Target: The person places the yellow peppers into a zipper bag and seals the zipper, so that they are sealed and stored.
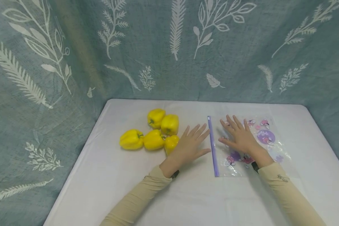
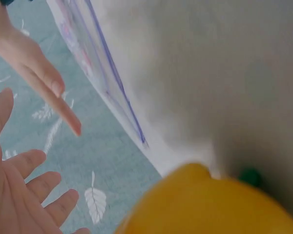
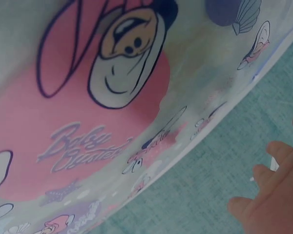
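Several yellow bell peppers lie grouped on the left half of the table. My left hand is spread between them and the bag, its wrist side partly covering the nearest pepper. One pepper looms large and blurred in the left wrist view, apart from the fingers. A clear plastic zip bag with pink and purple cartoon prints lies flat on the right, its purple zip strip facing the peppers. Above the bag, my right hand has its fingers spread and holds nothing.
A white cloth covers the table. Behind it and along the left side hangs a grey-green curtain with white leaf patterns. Beige sleeves cover both forearms, with a dark band at the right wrist.
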A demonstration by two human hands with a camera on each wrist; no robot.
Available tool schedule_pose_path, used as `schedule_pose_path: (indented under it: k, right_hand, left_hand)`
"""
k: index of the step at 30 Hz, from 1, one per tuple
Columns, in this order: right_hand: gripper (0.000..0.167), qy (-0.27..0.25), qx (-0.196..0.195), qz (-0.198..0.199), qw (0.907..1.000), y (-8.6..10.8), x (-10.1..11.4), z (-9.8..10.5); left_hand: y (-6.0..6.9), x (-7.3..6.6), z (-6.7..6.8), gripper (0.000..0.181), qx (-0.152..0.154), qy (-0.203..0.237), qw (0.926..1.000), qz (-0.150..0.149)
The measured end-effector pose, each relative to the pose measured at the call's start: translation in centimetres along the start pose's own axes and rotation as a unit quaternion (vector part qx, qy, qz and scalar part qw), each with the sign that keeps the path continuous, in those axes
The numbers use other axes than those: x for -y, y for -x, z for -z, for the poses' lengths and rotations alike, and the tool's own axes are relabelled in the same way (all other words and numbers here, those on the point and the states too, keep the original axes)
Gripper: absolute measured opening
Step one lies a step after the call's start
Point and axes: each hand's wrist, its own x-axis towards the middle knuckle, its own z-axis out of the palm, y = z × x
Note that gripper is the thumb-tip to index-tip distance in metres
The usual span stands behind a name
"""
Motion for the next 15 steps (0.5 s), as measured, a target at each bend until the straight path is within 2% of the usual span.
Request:
schedule_pose_path:
  k: [5, 10, 15]
  right_hand:
    - [0.078, 0.001, 0.005, 0.011, 0.9999, 0.1, -0.1, -0.5]
    - [0.078, 0.017, 0.005, 0.024, 0.9996, 0.1, -0.1, -0.9]
    - [0.077, 0.031, -0.002, 0.046, 0.9985, 0.2, -0.4, -1.3]
  left_hand:
    - [-0.1, -1.1, -1.1, 0.071, 0.006, 0.0, 1.0, -0.004]
    - [-0.1, -1.6, -2.3, 0.073, 0.006, 0.014, 0.9999, -0.005]
    - [-0.1, -1.9, -3.5, 0.076, 0.025, 0.016, 0.9995, 0.007]
